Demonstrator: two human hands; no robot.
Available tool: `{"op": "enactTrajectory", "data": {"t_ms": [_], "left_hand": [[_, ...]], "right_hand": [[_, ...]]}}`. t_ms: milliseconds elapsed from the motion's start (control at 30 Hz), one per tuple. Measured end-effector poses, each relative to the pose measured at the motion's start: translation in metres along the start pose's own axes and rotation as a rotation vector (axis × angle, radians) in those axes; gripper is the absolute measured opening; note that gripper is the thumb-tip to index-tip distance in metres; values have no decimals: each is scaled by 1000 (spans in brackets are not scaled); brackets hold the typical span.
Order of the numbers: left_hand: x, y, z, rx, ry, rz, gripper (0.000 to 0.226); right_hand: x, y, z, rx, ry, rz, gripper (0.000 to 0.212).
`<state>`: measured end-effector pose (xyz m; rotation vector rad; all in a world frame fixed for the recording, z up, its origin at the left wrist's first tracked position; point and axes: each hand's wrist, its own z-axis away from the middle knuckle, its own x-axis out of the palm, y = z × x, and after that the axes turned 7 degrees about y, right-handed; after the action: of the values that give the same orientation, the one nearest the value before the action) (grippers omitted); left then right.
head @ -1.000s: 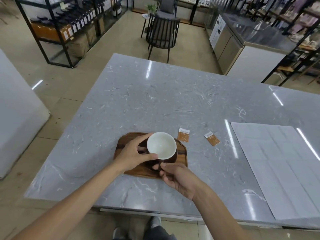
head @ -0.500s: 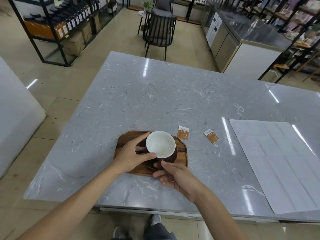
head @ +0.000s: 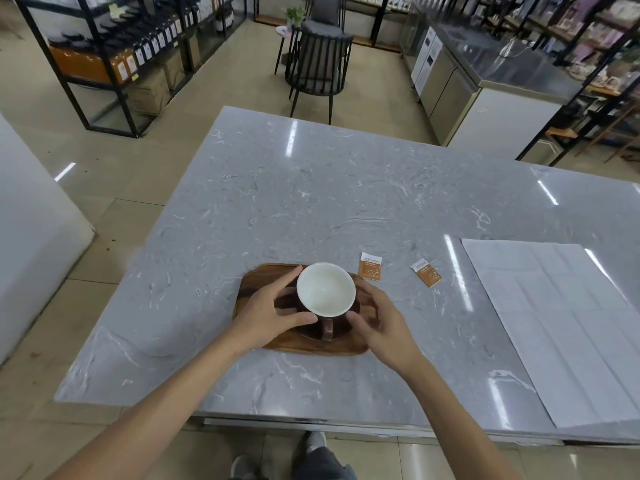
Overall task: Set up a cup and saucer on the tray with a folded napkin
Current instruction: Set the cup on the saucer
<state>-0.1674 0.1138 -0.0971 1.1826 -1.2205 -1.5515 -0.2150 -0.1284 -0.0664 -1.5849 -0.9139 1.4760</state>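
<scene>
Now cup steadied on saucer, tray at counter near edge; left hand pinching cup, right hand loosely open beside.

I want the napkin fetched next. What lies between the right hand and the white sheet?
Nothing visible does. The right hand is by the cup on the tray; bare table runs to the sheet. Both sachets lie farther back.
</scene>
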Motion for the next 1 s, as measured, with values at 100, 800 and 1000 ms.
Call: {"op": "enactTrajectory", "data": {"t_ms": [100, 800, 1000], "left_hand": [[-1, -1, -1, 20, -6, -14, 95], [2, -4, 2, -22, -10, -7, 88], [3, -4, 1, -29, -20, -14, 89]], "right_hand": [[-1, 4, -8, 60, -196, -70, 78], [2, 13, -6, 33, -48, -21, 77], [4, 15, -8, 51, -54, -32, 76]]}}
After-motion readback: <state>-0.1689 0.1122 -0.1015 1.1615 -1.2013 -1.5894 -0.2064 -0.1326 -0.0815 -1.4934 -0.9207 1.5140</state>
